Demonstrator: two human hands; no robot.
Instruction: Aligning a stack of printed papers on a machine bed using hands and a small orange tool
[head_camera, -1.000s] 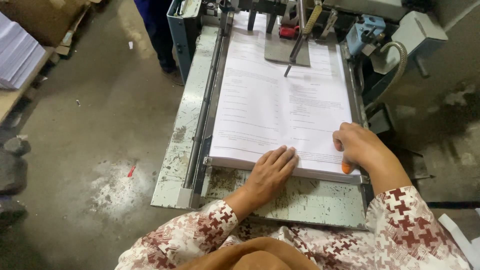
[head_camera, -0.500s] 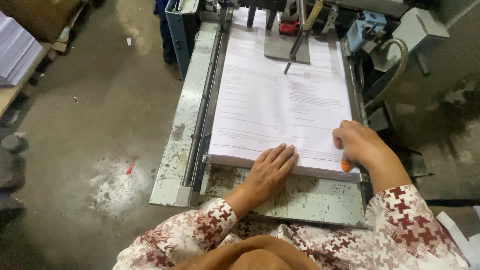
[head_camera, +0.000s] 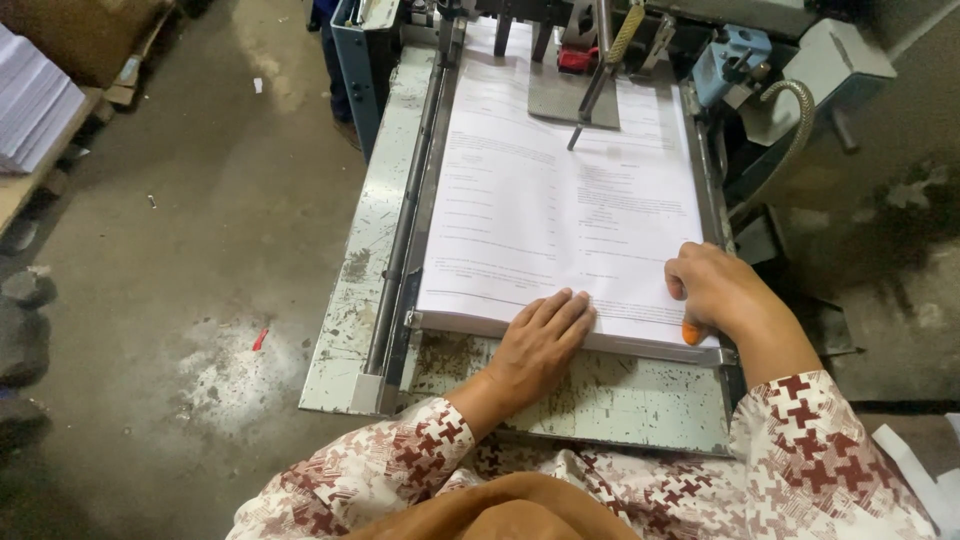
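A thick stack of printed white sheets (head_camera: 560, 210) lies on the worn metal feed table (head_camera: 370, 270) of a machine. My left hand (head_camera: 538, 345) rests flat on the stack's near edge, fingers together and extended. My right hand (head_camera: 712, 290) sits at the stack's near right corner, fingers curled over the edge, an orange rubber tip (head_camera: 692, 333) on one finger. Both sleeves are white with a red-brown pattern.
Metal feeder arms and a rod (head_camera: 600, 75) press on the far end of the stack. A blue part and a grey hose (head_camera: 790, 130) stand at the right. Stacked white paper (head_camera: 35, 105) sits on a pallet at far left. A person's legs (head_camera: 335, 70) stand beyond the machine.
Both hands stay on the near edge of the stack; the view has shifted slightly, nothing else has visibly moved.
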